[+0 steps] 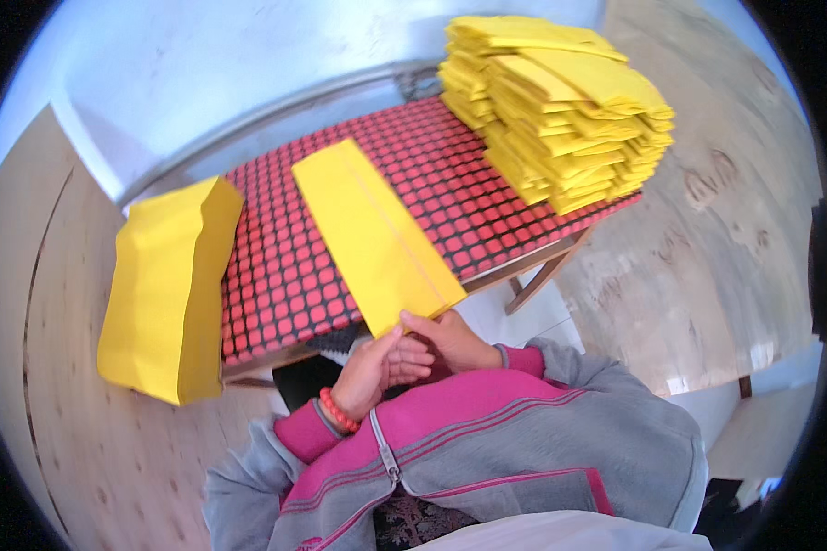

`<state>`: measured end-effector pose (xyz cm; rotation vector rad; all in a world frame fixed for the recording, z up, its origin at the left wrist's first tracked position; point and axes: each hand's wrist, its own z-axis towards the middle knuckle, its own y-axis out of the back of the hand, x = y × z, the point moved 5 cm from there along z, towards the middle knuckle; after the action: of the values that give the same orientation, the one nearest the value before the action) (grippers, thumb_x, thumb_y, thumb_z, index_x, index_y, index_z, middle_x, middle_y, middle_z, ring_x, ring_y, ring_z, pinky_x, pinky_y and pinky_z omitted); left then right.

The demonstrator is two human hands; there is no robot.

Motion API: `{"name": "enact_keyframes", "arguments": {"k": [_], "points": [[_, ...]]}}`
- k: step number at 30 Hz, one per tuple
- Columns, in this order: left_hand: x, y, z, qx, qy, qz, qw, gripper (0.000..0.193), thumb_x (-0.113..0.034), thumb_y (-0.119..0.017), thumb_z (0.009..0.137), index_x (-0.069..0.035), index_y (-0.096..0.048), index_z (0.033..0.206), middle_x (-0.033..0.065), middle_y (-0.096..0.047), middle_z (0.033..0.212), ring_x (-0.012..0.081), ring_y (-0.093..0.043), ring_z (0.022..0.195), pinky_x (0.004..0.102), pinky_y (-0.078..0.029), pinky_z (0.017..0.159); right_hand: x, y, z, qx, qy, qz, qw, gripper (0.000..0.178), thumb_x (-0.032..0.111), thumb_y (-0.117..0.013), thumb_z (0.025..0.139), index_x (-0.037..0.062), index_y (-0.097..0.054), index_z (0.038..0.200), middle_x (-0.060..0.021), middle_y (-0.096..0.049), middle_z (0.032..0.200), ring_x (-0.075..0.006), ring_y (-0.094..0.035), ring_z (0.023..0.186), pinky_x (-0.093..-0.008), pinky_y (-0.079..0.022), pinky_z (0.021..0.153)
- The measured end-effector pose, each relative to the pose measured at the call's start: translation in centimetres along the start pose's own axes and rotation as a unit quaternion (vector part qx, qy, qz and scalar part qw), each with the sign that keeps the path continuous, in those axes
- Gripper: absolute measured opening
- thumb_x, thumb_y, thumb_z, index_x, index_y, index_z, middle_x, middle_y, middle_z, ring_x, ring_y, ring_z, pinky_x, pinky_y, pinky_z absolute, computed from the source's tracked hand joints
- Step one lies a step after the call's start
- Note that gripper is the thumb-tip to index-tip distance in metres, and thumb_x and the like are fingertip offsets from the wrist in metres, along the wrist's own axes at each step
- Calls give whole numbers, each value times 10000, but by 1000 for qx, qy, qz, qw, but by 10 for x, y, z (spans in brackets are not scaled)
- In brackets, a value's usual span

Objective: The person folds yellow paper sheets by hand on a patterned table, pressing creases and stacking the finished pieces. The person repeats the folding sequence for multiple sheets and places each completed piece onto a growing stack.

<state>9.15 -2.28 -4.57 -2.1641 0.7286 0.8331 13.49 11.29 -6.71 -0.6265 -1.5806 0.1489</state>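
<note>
A long, flat, folded yellow sheet with a faint line along its length lies on the table; I cannot tell whether it is paper or thin cloth. My right hand grips its near end, with the thumb on top and the other fingers mostly hidden underneath. Close beside it is my left hand, a red bead bracelet at its wrist. Its fingers are stretched toward the right hand and its thumb is near the sheet's front corner. I see nothing held in the left hand.
A red-and-black checked cover drapes the small table. At its far right rises a tall, uneven pile of folded yellow pieces. To the left stands a neat block of yellow sheets. Wooden surfaces flank both sides, and a pale wall is behind.
</note>
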Motion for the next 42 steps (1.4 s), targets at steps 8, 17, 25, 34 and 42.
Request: {"name": "enact_keyframes", "arguments": {"k": [8, 17, 25, 34, 42], "points": [[5, -6, 10, 93, 35, 22, 995, 499, -426, -426, 1098, 22, -634, 1170, 197, -718, 1149, 279, -714, 1048, 390, -550, 952, 21, 28, -15, -76, -103, 8, 992, 371, 257, -615, 1035, 39, -585, 1332, -54, -700, 1183, -148, -694, 934, -302, -577, 808], [-11, 5, 6, 126, -35, 5, 991, 439, -361, -467, 1086, 34, -644, 1157, 224, -719, 1159, 292, -722, 1048, 390, -567, 945, 83, 112, -30, -126, 36, -81, 988, 332, 235, -598, 1037, 55, -592, 1317, -33, -696, 1205, -132, -698, 1015, -303, -592, 827], [-4, -21, 40, 158, -47, -80, 983, 468, -338, -424, 1107, 27, -527, 1381, 211, -634, 1357, 278, -621, 1268, 376, -485, 1077, 89, 114, -75, -160, -11, -28, 987, 322, 224, -598, 1040, 77, -582, 1327, -12, -676, 1178, -82, -651, 1008, -223, -530, 790], [-39, -30, 40, 133, -165, -209, 955, 544, -393, -418, 1095, 2, -463, 1466, 181, -569, 1452, 297, -560, 1348, 417, -448, 1133, 136, 195, -146, -210, -5, -173, 962, 382, 248, -629, 1014, 47, -573, 1334, 4, -688, 979, -28, -604, 697, -176, -471, 567], [-46, -16, 39, 85, -181, -270, 942, 542, -405, -495, 1065, 17, -516, 1403, 195, -619, 1371, 327, -609, 1276, 464, -462, 1121, 169, 258, -177, -205, 27, -232, 950, 482, 246, -681, 971, 26, -544, 1378, -11, -698, 1035, -47, -640, 725, -191, -504, 588]]}}
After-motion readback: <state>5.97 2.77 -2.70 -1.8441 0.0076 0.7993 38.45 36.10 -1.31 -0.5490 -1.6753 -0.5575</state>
